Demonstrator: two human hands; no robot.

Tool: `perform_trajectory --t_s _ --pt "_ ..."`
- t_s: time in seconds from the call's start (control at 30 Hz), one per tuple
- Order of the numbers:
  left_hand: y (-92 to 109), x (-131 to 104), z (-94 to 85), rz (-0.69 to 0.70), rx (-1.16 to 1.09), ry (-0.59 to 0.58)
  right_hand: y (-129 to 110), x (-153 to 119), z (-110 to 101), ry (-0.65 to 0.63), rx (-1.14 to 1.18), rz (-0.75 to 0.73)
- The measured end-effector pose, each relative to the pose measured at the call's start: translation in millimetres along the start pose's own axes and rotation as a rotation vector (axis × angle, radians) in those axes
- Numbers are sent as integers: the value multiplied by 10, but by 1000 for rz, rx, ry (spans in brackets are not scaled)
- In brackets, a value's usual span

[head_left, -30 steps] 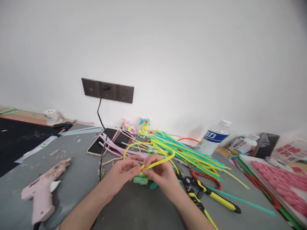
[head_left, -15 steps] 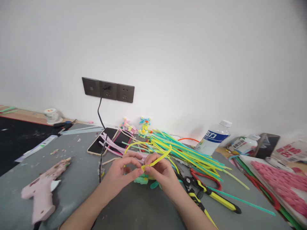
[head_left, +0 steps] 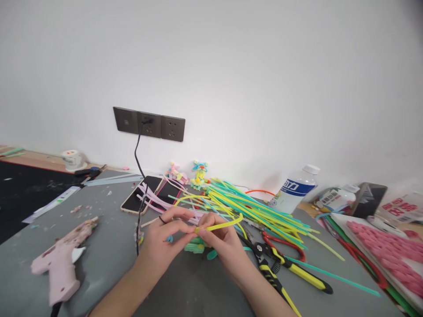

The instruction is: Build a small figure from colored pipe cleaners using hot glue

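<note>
Both my hands meet over the near middle of the table, pinching one yellow pipe cleaner (head_left: 224, 224). My left hand (head_left: 168, 240) grips its left end between thumb and index finger. Close beside it, my right hand (head_left: 220, 240) pinches the same pipe cleaner, and its free end sticks out to the right with a bent tip. Under and behind the fingers lies a mint-green fuzzy piece (head_left: 194, 247), partly hidden by my hands. A pile of yellow and teal pipe cleaners (head_left: 257, 211) spreads out behind my right hand.
Yellow-black pliers (head_left: 274, 259) and red-handled scissors (head_left: 299, 253) lie right of my hands. A pink glue gun (head_left: 62, 264) lies at left. Behind are a phone (head_left: 135, 200), two small pipe-cleaner figures (head_left: 199, 176) and a bottle (head_left: 297, 189). A black cord (head_left: 137, 154) hangs from the wall socket (head_left: 148, 125).
The pipe cleaner's free end has swung down from pointing up to lying nearly level toward the right. My fingertips have drawn closer together around its left end.
</note>
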State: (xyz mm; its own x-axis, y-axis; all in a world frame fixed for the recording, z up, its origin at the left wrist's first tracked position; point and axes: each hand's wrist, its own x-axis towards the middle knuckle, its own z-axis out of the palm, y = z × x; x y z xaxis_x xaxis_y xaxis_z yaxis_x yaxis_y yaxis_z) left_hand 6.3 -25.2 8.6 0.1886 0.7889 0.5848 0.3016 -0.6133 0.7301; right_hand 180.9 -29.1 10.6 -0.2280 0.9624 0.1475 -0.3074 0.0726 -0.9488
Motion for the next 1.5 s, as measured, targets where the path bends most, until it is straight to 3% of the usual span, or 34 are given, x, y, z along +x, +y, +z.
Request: perform_trajectory --t_s 0.17,0.37,0.77,1.2,1.5 --pt "7 -9 -10 -24 22 -10 6 -2 -4 -19 21 9" --pt "-15 -2 10 116 2 52 25 -26 -4 -49 76 21" --pt "-3 1 -2 245 29 58 31 -9 -22 -78 154 62" --pt "-5 -17 16 275 65 79 38 -42 49 -78 182 45" --pt "-22 -13 6 298 45 33 25 -42 53 -67 169 61"
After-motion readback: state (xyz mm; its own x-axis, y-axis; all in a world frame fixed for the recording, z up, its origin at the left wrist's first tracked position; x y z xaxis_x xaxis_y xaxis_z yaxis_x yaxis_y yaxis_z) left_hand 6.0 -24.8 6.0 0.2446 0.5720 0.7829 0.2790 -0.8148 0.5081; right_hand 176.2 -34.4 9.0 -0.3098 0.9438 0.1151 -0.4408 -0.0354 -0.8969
